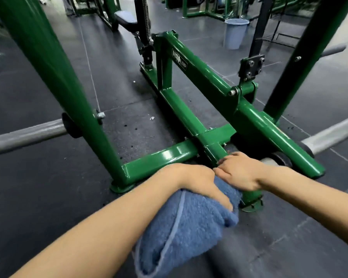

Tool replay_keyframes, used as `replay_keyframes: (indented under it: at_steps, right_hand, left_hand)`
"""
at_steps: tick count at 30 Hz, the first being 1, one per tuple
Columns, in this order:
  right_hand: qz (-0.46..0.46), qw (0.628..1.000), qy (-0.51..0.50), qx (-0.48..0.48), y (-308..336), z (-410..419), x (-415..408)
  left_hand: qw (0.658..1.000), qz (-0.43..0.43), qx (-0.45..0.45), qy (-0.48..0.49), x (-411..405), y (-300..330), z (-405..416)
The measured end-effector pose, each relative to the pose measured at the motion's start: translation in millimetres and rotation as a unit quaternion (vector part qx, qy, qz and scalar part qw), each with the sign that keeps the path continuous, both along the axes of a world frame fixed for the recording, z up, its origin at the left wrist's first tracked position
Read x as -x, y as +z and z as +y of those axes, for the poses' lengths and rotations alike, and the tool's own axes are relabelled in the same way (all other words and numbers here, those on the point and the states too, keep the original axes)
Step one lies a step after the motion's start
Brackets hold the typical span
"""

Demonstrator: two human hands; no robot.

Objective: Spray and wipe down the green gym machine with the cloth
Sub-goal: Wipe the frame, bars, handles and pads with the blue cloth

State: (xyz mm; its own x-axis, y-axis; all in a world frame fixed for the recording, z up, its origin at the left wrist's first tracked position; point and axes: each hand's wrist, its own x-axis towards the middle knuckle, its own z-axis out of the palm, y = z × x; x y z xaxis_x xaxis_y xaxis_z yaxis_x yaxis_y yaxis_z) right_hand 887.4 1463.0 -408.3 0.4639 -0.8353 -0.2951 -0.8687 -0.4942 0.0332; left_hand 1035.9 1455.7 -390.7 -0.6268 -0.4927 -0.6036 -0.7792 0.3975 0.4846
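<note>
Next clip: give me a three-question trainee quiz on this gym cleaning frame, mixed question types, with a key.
1. True or false: the left hand grips the blue cloth.
2. Multiple choice: the right hand is
A. gripping a spray bottle
B. reaching over the low green frame tube near the cloth, fingers fairly straight, no tool in it
C. resting on the grey bucket
3. Fill in: the bucket stands on the dark ____ behind the green machine.

Key: 1 true; 2 B; 3 floor. No spray bottle shows in this view.
</note>
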Motion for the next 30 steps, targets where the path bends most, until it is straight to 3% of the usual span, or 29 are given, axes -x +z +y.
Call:
replay_keyframes:
  at_steps: [3, 8, 14, 17, 19, 23, 26, 30]
  right_hand:
    - [-0.005, 0.999, -0.030, -0.044, 2, 2, -8]
    - [0.058, 0.996, -0.026, 0.065, 1, 15, -16]
    - [-0.018, 0.995, -0.025, 0.096, -5, 37, -70]
    - [-0.015, 0.990, -0.012, 0.138, -2, 50, -83]
    - [-0.029, 0.984, -0.014, 0.173, -3, 59, -79]
    - [-0.064, 0.964, -0.006, 0.260, -14, 58, -56]
    - [-0.035, 0.977, -0.039, 0.208, -8, 49, -50]
    - [-0.099, 0.987, -0.124, 0.000, 2, 31, -55]
  left_hand:
    - [0.998, 0.038, -0.039, 0.009, -5, -15, -6]
    - [0.997, 0.071, 0.013, -0.018, -18, -13, 1]
    - [0.986, 0.165, -0.026, -0.012, -86, -4, 35]
    - [0.980, 0.184, 0.051, 0.050, -102, -6, 56]
    - [0.977, 0.149, 0.137, 0.064, -100, -5, 65]
    - [0.957, 0.056, 0.286, 0.007, -77, 4, 71]
    - [0.976, 0.046, 0.212, -0.010, -61, 8, 54]
    - [0.990, 0.136, 0.018, 0.037, -67, -2, 35]
